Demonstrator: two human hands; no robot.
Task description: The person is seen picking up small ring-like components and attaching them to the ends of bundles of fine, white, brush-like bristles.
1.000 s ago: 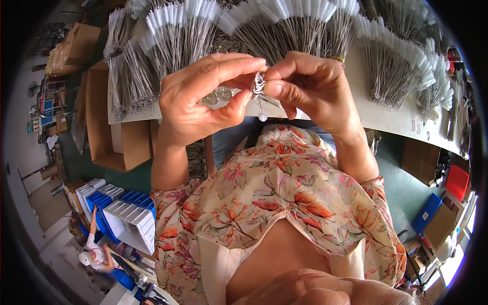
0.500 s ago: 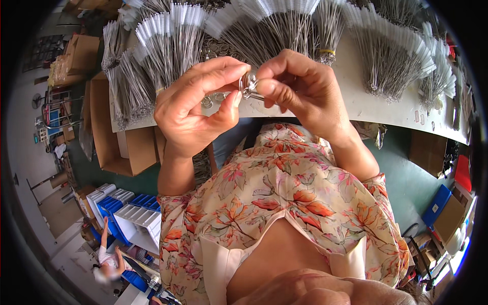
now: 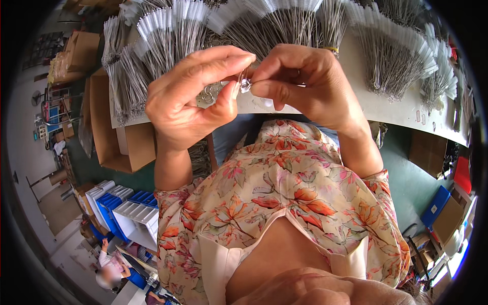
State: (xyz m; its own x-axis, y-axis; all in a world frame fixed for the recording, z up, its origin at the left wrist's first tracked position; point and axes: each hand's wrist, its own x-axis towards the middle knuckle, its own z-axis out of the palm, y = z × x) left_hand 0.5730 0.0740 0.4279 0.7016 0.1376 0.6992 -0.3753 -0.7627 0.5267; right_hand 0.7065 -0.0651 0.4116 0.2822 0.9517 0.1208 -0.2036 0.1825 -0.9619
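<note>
Rings (image 3: 245, 85), probably metal, in fingertips of hands (image 3: 189, 96), wiry bristled brushes (image 3: 172, 36)

Bright center, lower-right glare, dark fisheye vignetting.

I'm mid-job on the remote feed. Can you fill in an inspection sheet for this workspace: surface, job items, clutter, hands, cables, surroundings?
Surface: pale table, mostly covered along its far side.
Job items: small shiny metal rings between the fingertips, exact count unclear; bunches of white-tipped wire brushes on the table.
Clutter: loose rings on the table, partly hidden behind the left hand.
Hands: left hand and right hand both pinch the metal rings, thumbs against fingers.
Cables: nothing seen.
Surroundings: open cardboard box at left; green floor; white and blue bins and a co-worker at lower left.
</note>
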